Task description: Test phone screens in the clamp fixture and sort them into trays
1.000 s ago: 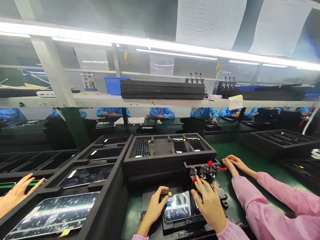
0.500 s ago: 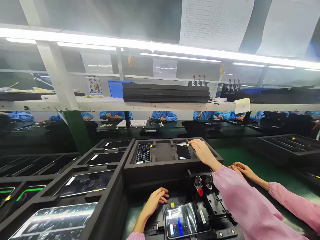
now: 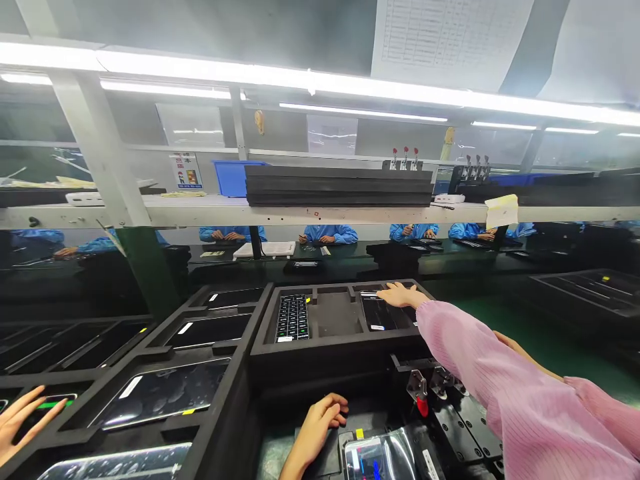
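My right hand (image 3: 399, 295) reaches forward in a pink sleeve and lies flat, fingers stretched out, on the far end of a dark phone (image 3: 383, 315) in a slot of the black foam tray (image 3: 330, 348). Another phone (image 3: 293, 318) with a lit keypad sits two slots to the left. My left hand (image 3: 320, 419) rests low in the middle, its fingers curled over the corner of a black fixture (image 3: 453, 427). A phone with a shiny film (image 3: 380, 459) lies in that fixture. Red-handled toggle clamps (image 3: 419, 395) stand on it.
Large black trays with glossy screens (image 3: 165, 393) fill the left. Another person's hand (image 3: 20, 417) shows at the lower left, and one more hand (image 3: 510, 343) behind my right sleeve. A stack of black trays (image 3: 335, 185) sits on the shelf. Workers in blue (image 3: 327, 233) sit opposite.
My right hand left the fixture's clamps and stretched forward to the tray, settling on the dark phone. My left hand stayed by the fixture. The view tilted upward.
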The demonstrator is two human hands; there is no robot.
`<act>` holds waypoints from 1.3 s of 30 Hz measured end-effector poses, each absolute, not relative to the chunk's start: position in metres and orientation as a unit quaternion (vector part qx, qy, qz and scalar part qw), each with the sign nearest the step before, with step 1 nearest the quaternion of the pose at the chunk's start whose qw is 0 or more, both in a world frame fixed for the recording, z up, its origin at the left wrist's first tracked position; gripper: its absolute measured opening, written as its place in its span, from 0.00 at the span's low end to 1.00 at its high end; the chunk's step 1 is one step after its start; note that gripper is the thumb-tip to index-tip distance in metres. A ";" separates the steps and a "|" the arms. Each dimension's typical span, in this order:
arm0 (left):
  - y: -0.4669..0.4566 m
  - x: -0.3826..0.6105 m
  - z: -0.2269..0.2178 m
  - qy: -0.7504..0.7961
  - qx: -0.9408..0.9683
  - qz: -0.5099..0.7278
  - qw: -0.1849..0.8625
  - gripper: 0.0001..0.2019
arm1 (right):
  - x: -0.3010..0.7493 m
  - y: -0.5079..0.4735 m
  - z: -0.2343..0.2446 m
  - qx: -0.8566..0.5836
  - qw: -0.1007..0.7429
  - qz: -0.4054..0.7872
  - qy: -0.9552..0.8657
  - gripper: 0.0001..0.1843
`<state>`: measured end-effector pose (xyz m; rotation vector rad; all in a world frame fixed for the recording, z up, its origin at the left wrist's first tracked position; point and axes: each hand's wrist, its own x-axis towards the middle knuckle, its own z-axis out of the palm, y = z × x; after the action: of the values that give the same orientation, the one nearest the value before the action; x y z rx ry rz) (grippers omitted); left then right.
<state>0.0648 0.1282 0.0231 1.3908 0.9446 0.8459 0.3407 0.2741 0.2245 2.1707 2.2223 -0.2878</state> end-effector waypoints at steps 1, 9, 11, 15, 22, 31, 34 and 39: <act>0.128 0.065 0.023 0.404 0.599 0.364 0.588 0.18 | 0.340 0.276 0.224 0.694 0.013 -0.091 0.714 0.24; 0.126 0.064 0.024 0.405 0.611 0.367 0.573 0.16 | 0.324 0.284 0.225 0.664 0.024 -0.100 0.741 0.26; 0.126 0.064 0.023 0.405 0.614 0.368 0.569 0.16 | 0.320 0.286 0.223 0.667 0.033 -0.108 0.737 0.27; 0.126 0.064 0.023 0.400 0.620 0.368 0.566 0.15 | 0.319 0.290 0.217 0.681 0.037 -0.111 0.723 0.28; 0.127 0.064 0.021 0.398 0.622 0.369 0.564 0.14 | 0.318 0.284 0.220 0.680 0.006 -0.096 0.727 0.25; 0.129 0.062 0.021 0.396 0.625 0.359 0.569 0.15 | 0.304 0.250 0.255 0.644 -0.121 -0.076 0.752 0.24; 0.129 0.063 0.025 0.396 0.634 0.356 0.560 0.16 | 0.301 0.200 0.280 0.606 -0.204 -0.046 0.768 0.24; 0.119 0.062 0.037 0.404 0.660 0.347 0.530 0.15 | 0.312 0.081 0.251 0.506 -0.348 -0.057 0.787 0.16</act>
<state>0.0616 0.1192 0.0372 1.5753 0.9656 0.8286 0.3123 0.0812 0.2505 2.0794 3.2336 -0.2352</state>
